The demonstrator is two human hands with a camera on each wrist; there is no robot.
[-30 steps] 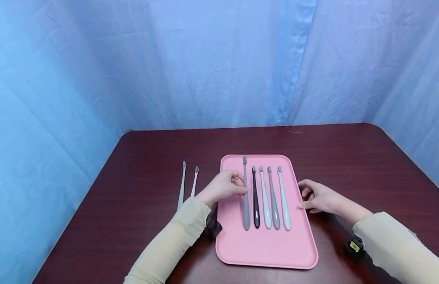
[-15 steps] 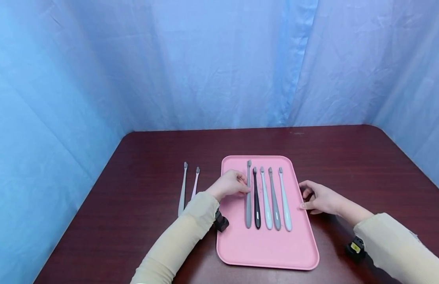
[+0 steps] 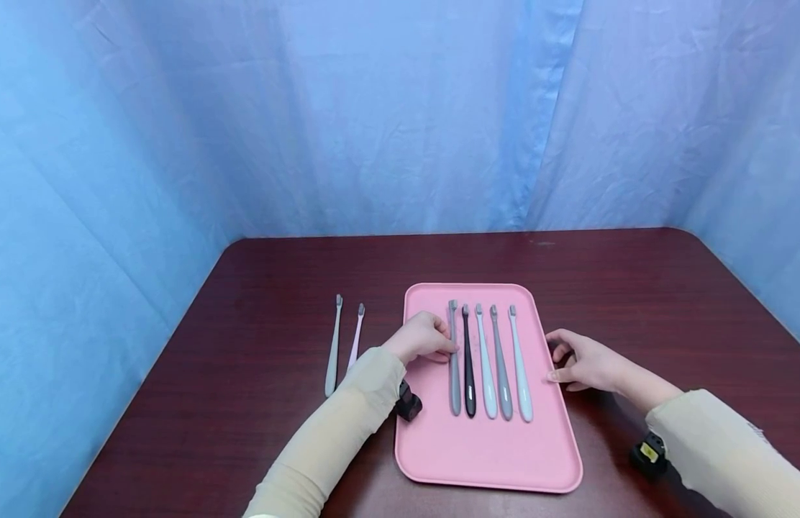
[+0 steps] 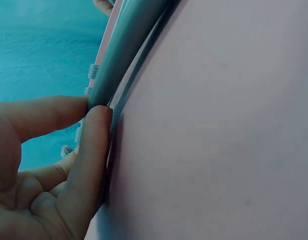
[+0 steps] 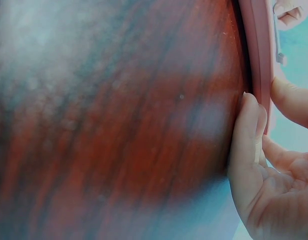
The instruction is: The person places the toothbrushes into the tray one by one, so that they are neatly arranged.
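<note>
My left hand pinches the grey toothbrush; I slide it level with its neighbours while my right hand, fingers relaxed, steadies the pink tray

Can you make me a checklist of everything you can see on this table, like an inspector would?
Surface: dark red wooden table, bare wood around the tray.
Job's things: pink tray with five toothbrushes side by side; leftmost is the grey toothbrush.
Clutter: two more toothbrushes on the table, left of the tray.
Grippers: left hand pinches the grey toothbrush; right hand touches the tray's right edge.
Cables: nothing seen.
Surroundings: blue curtain behind and on both sides.
</note>
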